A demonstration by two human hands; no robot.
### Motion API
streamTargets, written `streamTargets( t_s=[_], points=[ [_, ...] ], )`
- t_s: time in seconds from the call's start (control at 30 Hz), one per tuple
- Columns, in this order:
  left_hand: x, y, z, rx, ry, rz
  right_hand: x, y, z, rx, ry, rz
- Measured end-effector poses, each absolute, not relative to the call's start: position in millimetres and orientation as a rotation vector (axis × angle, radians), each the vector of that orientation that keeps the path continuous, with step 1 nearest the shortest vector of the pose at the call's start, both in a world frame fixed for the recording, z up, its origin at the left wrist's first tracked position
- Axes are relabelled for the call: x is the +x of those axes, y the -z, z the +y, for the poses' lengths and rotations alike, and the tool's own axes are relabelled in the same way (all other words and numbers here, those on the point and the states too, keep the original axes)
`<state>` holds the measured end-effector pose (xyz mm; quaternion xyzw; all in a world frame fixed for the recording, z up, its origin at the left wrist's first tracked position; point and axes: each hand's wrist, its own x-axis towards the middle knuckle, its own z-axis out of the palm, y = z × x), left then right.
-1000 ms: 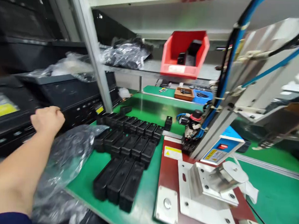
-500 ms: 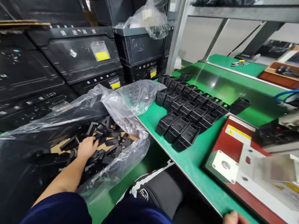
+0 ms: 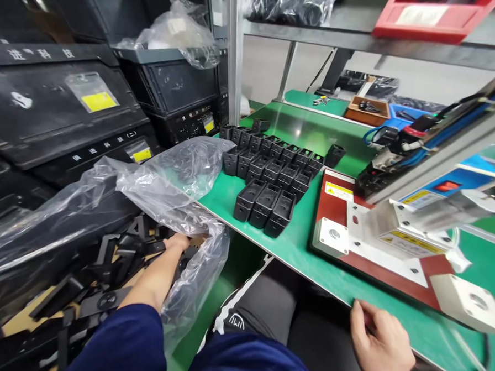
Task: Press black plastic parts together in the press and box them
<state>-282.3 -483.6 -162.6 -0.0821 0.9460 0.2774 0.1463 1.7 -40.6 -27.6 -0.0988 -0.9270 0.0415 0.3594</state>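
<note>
Reaching with left hand (image 3: 178, 241) among loose black parts (image 3: 59, 296) inside a clear plastic liner (image 3: 204, 263).
Likely light, stiff, smooth; best pinched by narrow sides, clear of the crumpled liner. Cannot tell left fingers' opening or hold. Resting right hand (image 3: 382, 342), loosely curled with contents unclear, at the edge of the green bench (image 3: 296, 252), apart from black boxes (image 3: 264, 207).

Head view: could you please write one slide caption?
Left hand among loose black parts inside plastic liner, right hand at the edge of the green bench.
</note>
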Motion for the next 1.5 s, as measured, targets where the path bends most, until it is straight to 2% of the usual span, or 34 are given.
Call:
streamTargets(
  t_s=[0.1, 0.23, 0.4, 0.47, 0.57, 0.7, 0.9, 1.3, 1.5],
  points=[
    [-277, 149, -494, -0.448, -0.894, 2.717, 3, 23, -47, -0.280, -0.097, -2.369],
    [-251, 109, -523, -0.551, -1.262, 2.752, -1, 23, -67, -0.067, -0.156, -2.268],
    [-188, 40, -513, -0.406, -1.775, 2.670, -19, 18, -117, 0.324, -0.677, -2.325],
    [-165, 18, -482, -0.280, -1.974, 2.492, -23, 6, -137, 0.440, -0.816, -2.321],
    [-135, -1, -421, -0.109, -2.235, 1.965, -20, -17, -157, 0.526, -0.850, -2.275],
    [-103, -13, -348, -0.027, -2.157, 1.514, -1, -37, -166, 0.527, -0.807, -2.210],
    [-77, -27, -295, 0.000, -2.009, 1.345, 26, -32, -159, 0.391, -0.811, -2.146],
    [-61, -43, -281, 0.362, -1.869, 1.790, 40, -19, -149, 0.348, -0.797, -1.962],
    [-60, -40, -276, 0.413, -1.835, 1.830, 42, -16, -148, 0.358, -0.865, -1.950]
  ],
)
